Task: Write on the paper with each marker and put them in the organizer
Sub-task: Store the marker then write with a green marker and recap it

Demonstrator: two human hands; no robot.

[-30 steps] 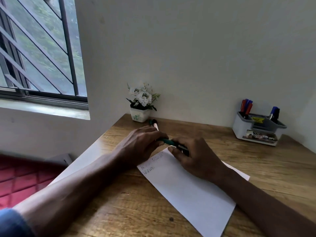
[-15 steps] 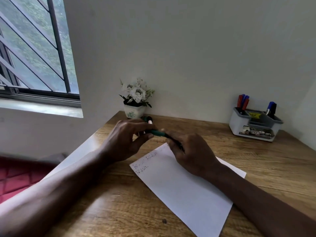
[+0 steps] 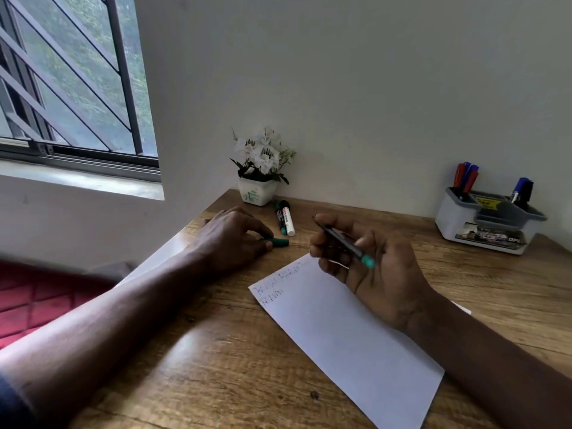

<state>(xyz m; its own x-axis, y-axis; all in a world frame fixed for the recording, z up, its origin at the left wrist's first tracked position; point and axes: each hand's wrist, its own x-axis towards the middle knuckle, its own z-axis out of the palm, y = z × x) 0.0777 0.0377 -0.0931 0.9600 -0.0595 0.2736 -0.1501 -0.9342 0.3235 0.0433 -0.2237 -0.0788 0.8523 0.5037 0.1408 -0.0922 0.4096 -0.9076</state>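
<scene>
**Writing and labels**
- Paper (image 3: 356, 351): a white sheet lying askew on the desk. There are two short lines of faint handwriting at its 10 o'clock corner, too blurred to read.
- Organizer (image 3: 448, 222): a grey-and-white caddy at 2 o'clock from the paper, close to the wall. A yellow label (image 3: 487, 202) sits inside it and a printed sticker (image 3: 490, 236) runs across the front. Neither is legible.
- White marker (image 3: 289, 226): has a red label with dark print, unreadable. It lies against a black-and-green marker (image 3: 280, 219), both at 1 o'clock from the left hand.

**Hands**
- Right hand (image 3: 380, 280): over the paper's far edge, fingers curled round a dark marker (image 3: 340, 241). The marker's green end points to 4 o'clock.
- Left hand (image 3: 229, 239): rests on the desk at 9 o'clock from the right hand. Thumb and fingers pinch a green cap (image 3: 278, 242) lying on the wood.

**Hidden or cut off**
- Red and blue markers (image 3: 465, 178) and a blue and black pair (image 3: 523, 188) stand in the organizer with their lower halves concealed.
- The right forearm covers the paper's 3 o'clock edge.
- The frame cuts off the paper's near corner.

**Surface and room**
- Desk (image 3: 216, 366): wood grain, set into a corner of pale walls (image 3: 371, 88).
- Flower pot (image 3: 258, 195): white blooms, at 12 o'clock from the left hand.
- Barred window (image 3: 77, 88): at 10 o'clock, with greenery beyond.
- Red quilted cushion (image 3: 40, 305): at 8 o'clock.
</scene>
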